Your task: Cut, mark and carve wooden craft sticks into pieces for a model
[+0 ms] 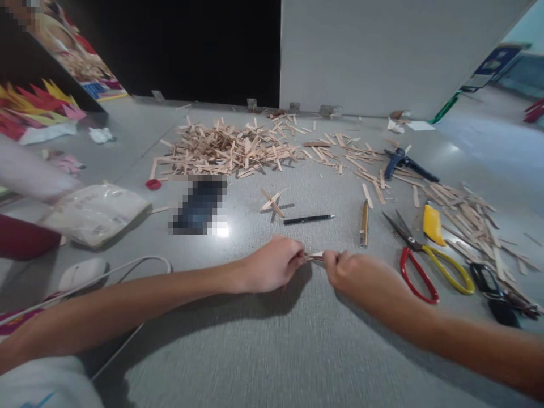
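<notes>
Near the middle of the floor my left hand (278, 263) is closed on one end of a thin wooden craft stick (314, 256). Its other end is pinched in the fingers of my right hand (355, 275). Only a short pale length shows between the two fists; whether it is one stick or several I cannot tell. Just beyond lies a small crossed bundle of sticks (272, 203), with a black pen (309, 219) beside it. To the right of my right hand are scissors (414, 243) with one red and one yellow handle, blades pointing away.
A heap of craft sticks (232, 147) lies ahead, more scattered rightwards. Around them are a narrow gold-coloured cutter (364, 224), a yellow tool (432, 225), dark blue pliers (397, 163) and keys (493, 292). Leftward are a plastic packet (97, 215) and white cable (140, 259). Panels stand behind.
</notes>
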`<state>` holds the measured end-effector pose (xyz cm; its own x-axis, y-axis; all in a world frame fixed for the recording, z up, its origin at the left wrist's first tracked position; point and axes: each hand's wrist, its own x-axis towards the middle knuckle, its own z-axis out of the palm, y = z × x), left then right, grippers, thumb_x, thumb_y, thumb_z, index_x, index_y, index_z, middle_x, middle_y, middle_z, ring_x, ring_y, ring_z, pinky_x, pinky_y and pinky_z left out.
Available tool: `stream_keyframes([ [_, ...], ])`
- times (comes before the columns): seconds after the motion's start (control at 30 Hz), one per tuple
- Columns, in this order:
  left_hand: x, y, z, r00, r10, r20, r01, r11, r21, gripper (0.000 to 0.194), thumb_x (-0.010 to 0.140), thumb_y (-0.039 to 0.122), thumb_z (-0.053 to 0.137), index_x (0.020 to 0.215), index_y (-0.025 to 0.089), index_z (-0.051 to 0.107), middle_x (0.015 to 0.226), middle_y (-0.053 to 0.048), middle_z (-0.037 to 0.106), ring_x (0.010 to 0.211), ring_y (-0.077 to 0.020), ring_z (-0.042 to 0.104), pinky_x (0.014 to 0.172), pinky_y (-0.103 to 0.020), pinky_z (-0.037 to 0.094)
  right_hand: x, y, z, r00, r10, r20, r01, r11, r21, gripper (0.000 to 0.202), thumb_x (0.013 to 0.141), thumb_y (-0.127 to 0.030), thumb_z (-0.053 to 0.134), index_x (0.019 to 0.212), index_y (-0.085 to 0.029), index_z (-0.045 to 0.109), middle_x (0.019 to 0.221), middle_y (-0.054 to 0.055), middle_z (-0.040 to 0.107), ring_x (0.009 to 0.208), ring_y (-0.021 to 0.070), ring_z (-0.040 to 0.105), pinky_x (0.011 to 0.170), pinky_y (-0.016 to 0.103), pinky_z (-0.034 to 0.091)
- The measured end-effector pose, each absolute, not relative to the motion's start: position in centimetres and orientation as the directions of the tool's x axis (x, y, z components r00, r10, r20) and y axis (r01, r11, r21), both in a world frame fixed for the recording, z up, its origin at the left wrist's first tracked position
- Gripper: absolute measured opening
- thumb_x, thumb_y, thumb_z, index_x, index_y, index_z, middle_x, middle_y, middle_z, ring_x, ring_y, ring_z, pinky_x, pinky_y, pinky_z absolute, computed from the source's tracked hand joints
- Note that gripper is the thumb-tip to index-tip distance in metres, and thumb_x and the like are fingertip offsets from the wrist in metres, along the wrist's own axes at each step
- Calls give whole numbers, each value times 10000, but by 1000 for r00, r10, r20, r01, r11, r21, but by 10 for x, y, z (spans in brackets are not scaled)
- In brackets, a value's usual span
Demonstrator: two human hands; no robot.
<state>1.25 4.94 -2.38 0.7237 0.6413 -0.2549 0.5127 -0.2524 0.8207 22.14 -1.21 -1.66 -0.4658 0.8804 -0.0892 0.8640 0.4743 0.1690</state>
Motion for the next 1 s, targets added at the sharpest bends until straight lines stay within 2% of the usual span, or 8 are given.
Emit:
stream_keyframes([
  [0.1, 11, 47, -28, 737, 650, -183, 473, -303, 827, 361, 983, 58, 478, 659, 217, 478, 440, 72, 498, 406, -112, 512, 535, -223, 398, 204, -24, -15, -348, 937, -2, 921, 343, 184, 407, 949, 8, 343, 850, -191, 684, 567, 95, 619, 427, 162, 482, 425, 274, 176],
  [0.27, 9, 43, -36, 720, 681, -136, 469, -333, 818, 338, 1003, 116, 484, 682, 221, 476, 465, 66, 480, 427, -108, 486, 492, -221, 354, 202, -24, -3, -389, 907, -160, 897, 413, 158, 383, 925, 60, 387, 936, -157, 702, 677, 110, 700, 512, 175, 572, 464, 279, 277],
  [0.4, 11, 41, -40, 672, 738, -61, 531, -423, 734, 297, 1070, 188, 467, 787, 198, 557, 614, 25, 559, 532, -128, 502, 551, -251, 376, 215, -15, 5, -294, 914, -278, 935, 215, -282, 246, 1059, -128, 379, 963, -183, 599, 766, 79, 690, 617, 175, 592, 524, 285, 322],
  [0.47, 11, 41, -44, 661, 750, -29, 562, -469, 681, 313, 1090, 208, 442, 807, 191, 575, 629, 22, 549, 542, -132, 478, 548, -256, 359, 217, -13, 7, -198, 873, -446, 822, -100, -561, 267, 1117, -260, 339, 917, -221, 512, 718, 12, 600, 576, 141, 514, 504, 257, 319],
  [0.53, 10, 42, -48, 672, 740, -11, 562, -500, 659, 331, 1094, 208, 427, 794, 194, 568, 599, 38, 498, 522, -128, 435, 535, -254, 335, 215, -13, 8, -194, 745, -639, 547, -459, -701, 253, 1127, -353, 360, 914, -250, 448, 656, -72, 462, 493, 99, 360, 452, 211, 267],
  [0.6, 9, 42, -54, 685, 729, 10, 546, -522, 656, 309, 1080, 193, 437, 796, 199, 559, 603, 44, 480, 524, -128, 425, 546, -255, 337, 210, -16, 7, -275, 629, -727, 265, -677, -686, 253, 1101, -428, 459, 911, -266, 419, 630, -121, 352, 469, 80, 210, 416, 175, 184],
  [0.73, 9, 44, -61, 702, 710, 55, 518, -563, 644, 267, 1055, 165, 428, 823, 207, 554, 646, 27, 514, 547, -143, 442, 579, -272, 353, 196, -27, -5, -331, 634, -699, -26, -747, -665, 347, 1042, -500, 569, 852, -273, 387, 594, -144, 277, 483, 79, 76, 393, 150, 113],
  [1.0, 7, 46, -62, 731, 678, 79, 483, -595, 643, 276, 1030, 124, 422, 799, 209, 547, 669, 7, 580, 574, -149, 503, 598, -267, 389, 189, -26, -19, -351, 640, -684, 48, -717, -695, 335, 1123, -498, 438, 874, -286, 366, 564, -152, 281, 443, 81, 107, 344, 125, 192],
])
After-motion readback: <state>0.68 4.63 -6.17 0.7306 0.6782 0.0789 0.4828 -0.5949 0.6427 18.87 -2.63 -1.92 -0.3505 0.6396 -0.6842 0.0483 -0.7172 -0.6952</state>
